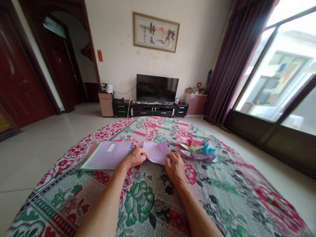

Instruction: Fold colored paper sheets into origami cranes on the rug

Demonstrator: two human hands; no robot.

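Note:
A small sheet of light purple paper [156,151] lies between my two hands, its far edge slightly raised and creased. My left hand [136,156] pinches its left near corner between thumb and fingers. At the right near corner, my right hand [174,165] has its fingers curled on the paper's edge. Left of my left hand rests a stack of coloured paper [106,156], a purple sheet on top with a small white label. Several folded paper cranes [195,149] in pink, green, blue and purple sit together to the right of my right hand.
A round table with a patterned floral tablecloth [139,200] fills the foreground. Beyond it stand a low black TV cabinet [155,110] and a television [157,89]. Purple curtains [229,65] and a large window are on the right, dark red doors [22,69] on the left.

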